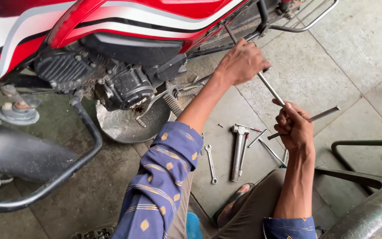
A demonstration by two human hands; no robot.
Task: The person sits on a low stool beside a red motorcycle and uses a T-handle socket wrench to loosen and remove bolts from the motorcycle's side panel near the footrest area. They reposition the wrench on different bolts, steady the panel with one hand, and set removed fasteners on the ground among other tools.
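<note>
T-handle wrench (270,88), both hands gripping, shaft against red motorcycle (155,22)

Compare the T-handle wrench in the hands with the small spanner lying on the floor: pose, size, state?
The T-handle wrench is held off the floor, slanting up to the motorcycle; the small spanner lies flat on the tiled floor, untouched. The left hand steadies the wrench's shaft and the right hand grips its crossbar; no hand is near the spanner. The wrench looks far longer. Both are bare grey metal.
</note>
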